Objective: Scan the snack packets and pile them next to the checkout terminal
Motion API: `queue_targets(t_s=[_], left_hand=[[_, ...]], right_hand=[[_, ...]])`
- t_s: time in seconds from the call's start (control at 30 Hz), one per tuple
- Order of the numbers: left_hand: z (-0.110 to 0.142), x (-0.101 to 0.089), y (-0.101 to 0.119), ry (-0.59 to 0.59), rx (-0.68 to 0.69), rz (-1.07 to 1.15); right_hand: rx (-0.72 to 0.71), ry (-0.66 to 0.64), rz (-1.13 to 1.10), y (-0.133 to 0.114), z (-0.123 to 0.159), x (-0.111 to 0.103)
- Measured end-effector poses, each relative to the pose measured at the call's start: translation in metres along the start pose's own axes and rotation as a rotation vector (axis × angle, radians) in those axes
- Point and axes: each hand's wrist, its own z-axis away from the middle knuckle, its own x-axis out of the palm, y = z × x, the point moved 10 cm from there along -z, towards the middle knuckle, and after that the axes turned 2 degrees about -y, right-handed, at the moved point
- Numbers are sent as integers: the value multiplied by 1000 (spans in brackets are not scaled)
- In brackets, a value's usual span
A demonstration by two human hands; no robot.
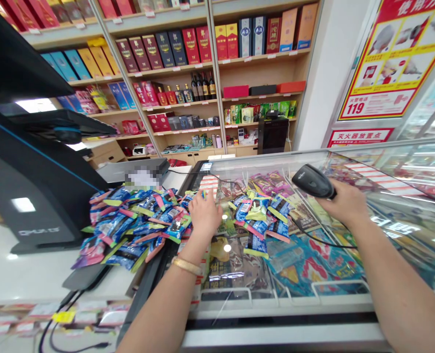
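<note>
My right hand (349, 203) is wrapped around a black barcode scanner (312, 181), held above the glass-topped counter (232, 291). Its black cord runs back over the glass. My left hand (206, 214), palm down with fingers curled, is at the right edge of a big heap of small blue, pink and green snack packets (136, 220). A bit of blue and green wrapper shows at its fingertips, mostly hidden by the fingers. Between my hands, a smaller group of the same snack packets (257, 211) lies on the glass.
A black checkout terminal (37, 196) stands on the white counter (4, 274) at left, with a dark flat box (158, 166) behind the heap. Cables (51, 323) hang at lower left. Shelves (173, 71) of boxed goods and bottles line the back wall.
</note>
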Motion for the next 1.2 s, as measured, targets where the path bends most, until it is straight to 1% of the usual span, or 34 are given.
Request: queue_targets(t_s=[0.03, 0.1, 0.2, 0.27, 0.37, 0.43, 0.47, 0.5, 0.57, 0.63, 0.67, 0.7, 0.77, 0.8, 0.87, 0.9, 0.97, 1.07, 1.13, 1.2], left_hand=[[-1, 3, -8, -29, -32, -82], [-1, 11, -17, -101, -45, -190], [0, 23, -18, -205, -14, -254], [2, 28, -15, -246, 16, -255], [3, 30, -13, -271, 25, -218], [2, 30, -16, -266, 0, -147], [0, 29, -18, -251, -18, -78], [-3, 27, -20, -224, -39, 24], [-9, 23, -27, -151, -98, 331], [-13, 22, -36, -84, -193, 750], [-14, 25, -40, -75, -257, 980], [-13, 31, -42, -92, -329, 1208], [-8, 46, -36, -180, -480, 1604], [-5, 53, -29, -242, -544, 1752], [2, 59, -14, -361, -618, 1934], [4, 59, -7, -401, -615, 1979], [5, 55, 3, -415, -528, 2000], [4, 45, 9, -311, -330, 1886], [5, 40, 10, -236, -238, 1742], [6, 35, 11, -191, -163, 1592]], right_hand=[[7, -5, -10, 0, 0, 0], [3, -10, -27, -2, 0, 1], [-24, 2, -21, -6, -1, 0], [-41, 4, -7, -8, -1, 1], [-50, -7, 10, -9, -1, 3], [-55, -5, 8, -10, 0, 3], [-60, -1, 3, -11, 0, 3], [-68, 3, -6, -13, 0, 2], [-88, 13, -33, -19, 1, 1], [-115, 19, -73, -28, 3, 0], [-135, 21, -104, -33, 4, -1], [-159, 22, -140, -40, 5, -2], [-220, 12, -221, -56, 8, -4], [-254, 1, -263, -64, 10, -4], [-327, -30, -341, -81, 15, -5], [-360, -48, -376, -89, 17, -6], [-405, -83, -428, -103, 21, -6], [-429, -163, -470, -117, 27, -3], [-437, -228, -486, -124, 31, 1], [-446, -275, -498, -131, 34, 3]])
